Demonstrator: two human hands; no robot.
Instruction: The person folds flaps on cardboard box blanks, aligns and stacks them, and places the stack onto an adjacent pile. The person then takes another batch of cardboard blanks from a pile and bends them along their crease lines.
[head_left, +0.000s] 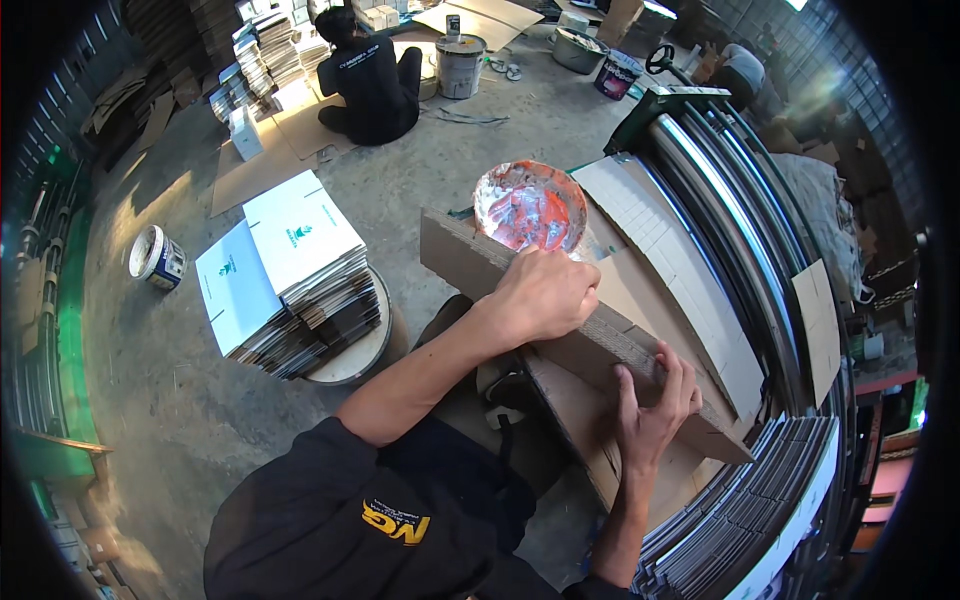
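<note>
At the centre of the frame, slightly right: one length of cardboard (588, 350), brown, layered, on edge above the worktop (572, 405); long axis slanting from upper left to lower right. Left hand (545, 293): at the upper edge, left of the length's midpoint; fingers curled closed, tips hidden; whether this grip pinches the cardboard or some small item, cannot tell. Right hand (655, 405): on the lower-right half, thumb against the near face, fingers over the upper edge; grip pinching the cardboard. Free ends: one beyond the left hand, toward upper left; one beyond the right hand, toward lower right. Principal relation: the cardboard crosses between the wearer and a bowl (482, 205), round, smeared white and orange, upper centre; left hand the nearer to it, just below its rim; right hand well apart from it. Right of the cardboard: pale sheet (665, 270), lying alongside, its length also slanting to lower right; beyond it, rollers (690, 180). Lower right: stack (735, 500) of flat card, near the cardboard's lower end. Left of centre: printed white cartons (305, 225), piled on a drum (345, 365), well apart from both hands.
</note>
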